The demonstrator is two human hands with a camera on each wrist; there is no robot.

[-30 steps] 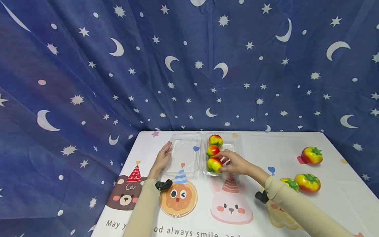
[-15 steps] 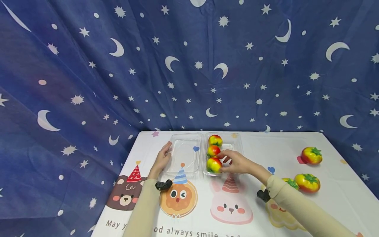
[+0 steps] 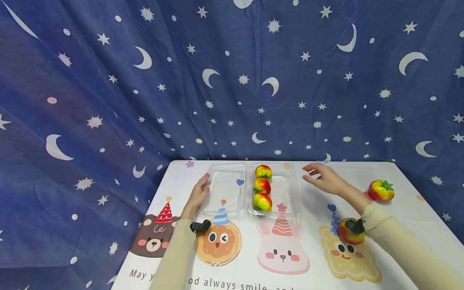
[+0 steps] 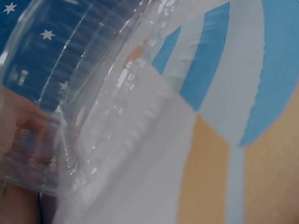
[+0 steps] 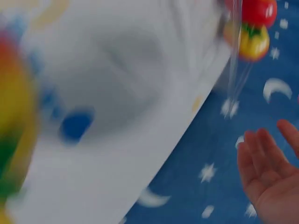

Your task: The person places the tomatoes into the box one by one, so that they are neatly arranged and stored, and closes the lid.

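A clear hinged plastic box lies unfolded on the table, its lid (image 3: pixel 226 189) on the left and its base (image 3: pixel 282 192) on the right. Three red-and-yellow toy fruits with green leafy caps, such as the middle one (image 3: pixel 262 185), stand in a column along the base's left side. My left hand (image 3: pixel 198 195) rests against the lid's left edge; its fingers show through the clear plastic in the left wrist view. Right of the base, my right hand (image 3: pixel 325 178) hovers with fingers apart, holding nothing.
Another toy fruit (image 3: pixel 381 190) lies at the right, and one more (image 3: pixel 351 230) sits partly behind the right wrist camera (image 3: pixel 354 226). The right sleeve (image 3: pixel 398 237) covers part of the table. A blue star-and-moon curtain (image 3: pixel 232 100) hangs behind the table.
My right hand has let go of the nearest fruit in the base and moved right, out of the box. A fruit at the right is now hidden by the right arm. The left hand stays put.
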